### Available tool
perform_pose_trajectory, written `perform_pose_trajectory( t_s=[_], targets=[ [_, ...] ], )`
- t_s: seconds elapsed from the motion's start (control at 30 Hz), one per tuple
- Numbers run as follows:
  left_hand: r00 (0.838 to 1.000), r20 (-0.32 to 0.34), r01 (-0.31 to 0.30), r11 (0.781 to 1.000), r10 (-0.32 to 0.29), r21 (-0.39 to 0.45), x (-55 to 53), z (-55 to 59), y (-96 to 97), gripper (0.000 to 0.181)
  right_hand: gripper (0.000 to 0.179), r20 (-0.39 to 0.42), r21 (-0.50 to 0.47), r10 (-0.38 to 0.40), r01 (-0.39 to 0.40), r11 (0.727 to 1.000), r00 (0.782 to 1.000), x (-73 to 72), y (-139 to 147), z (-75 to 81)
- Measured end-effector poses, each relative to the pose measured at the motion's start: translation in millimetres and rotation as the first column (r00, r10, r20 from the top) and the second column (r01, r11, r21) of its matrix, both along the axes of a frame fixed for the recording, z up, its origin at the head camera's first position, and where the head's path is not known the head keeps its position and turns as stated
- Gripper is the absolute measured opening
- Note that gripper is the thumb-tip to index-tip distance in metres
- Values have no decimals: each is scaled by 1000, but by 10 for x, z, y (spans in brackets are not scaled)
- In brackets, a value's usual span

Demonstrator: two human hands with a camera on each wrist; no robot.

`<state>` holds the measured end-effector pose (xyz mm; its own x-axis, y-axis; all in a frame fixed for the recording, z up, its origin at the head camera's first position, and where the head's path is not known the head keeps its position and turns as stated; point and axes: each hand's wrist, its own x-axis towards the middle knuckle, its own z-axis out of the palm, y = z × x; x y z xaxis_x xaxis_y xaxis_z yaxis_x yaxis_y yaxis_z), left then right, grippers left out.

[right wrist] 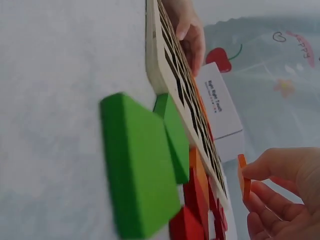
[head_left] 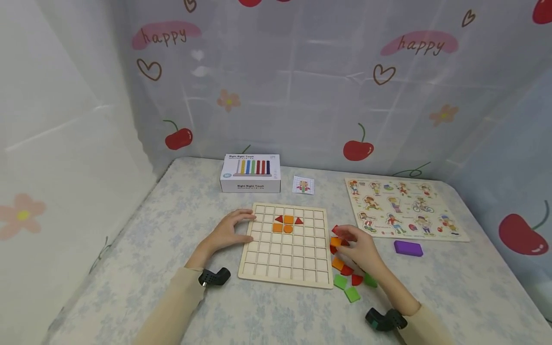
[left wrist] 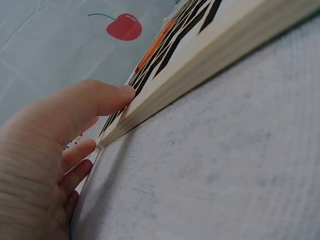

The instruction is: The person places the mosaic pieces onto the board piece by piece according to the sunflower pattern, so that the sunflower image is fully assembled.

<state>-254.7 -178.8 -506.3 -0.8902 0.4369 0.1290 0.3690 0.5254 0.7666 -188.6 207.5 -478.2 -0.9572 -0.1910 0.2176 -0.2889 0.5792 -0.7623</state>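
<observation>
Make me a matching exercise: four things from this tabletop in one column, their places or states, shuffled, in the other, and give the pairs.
Column one
1. Left hand
2. Purple block
3. White box
4. Right hand

Column two
A. Beyond the grid board, left of the small card
B. Pinching an orange piece
C. Touching the grid board's left edge
D. By the near edge of the picture board

Pairs: 1-C, 2-D, 3-A, 4-B
</observation>
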Motion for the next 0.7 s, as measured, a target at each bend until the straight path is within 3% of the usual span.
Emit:
perform_pose_trajectory(
  t_s=[0.17, 0.3, 0.53, 0.7],
  targets=[
    [1000, -4, 1, 1000, -1, 6, 6, -3, -43, 60, 43, 30, -28, 76, -75, 997, 997, -207, -310, -13],
    [1000, -17, 4, 1000, -4, 3, -4, -21, -23, 60, 42, 89, -33, 67, -64, 997, 994, -278, -407, -64],
    [999, -36, -6, 1000, 5, -17, -22, 15, -11, 60, 34, 80, -76, 52, -46, 996, 995, -247, -232, -11],
    [1000, -16, 1, 1000, -2, -14, -5, 13, -6, 61, 40, 117, -55, 139, -133, 990, 983, -136, -74, -5]
  ],
)
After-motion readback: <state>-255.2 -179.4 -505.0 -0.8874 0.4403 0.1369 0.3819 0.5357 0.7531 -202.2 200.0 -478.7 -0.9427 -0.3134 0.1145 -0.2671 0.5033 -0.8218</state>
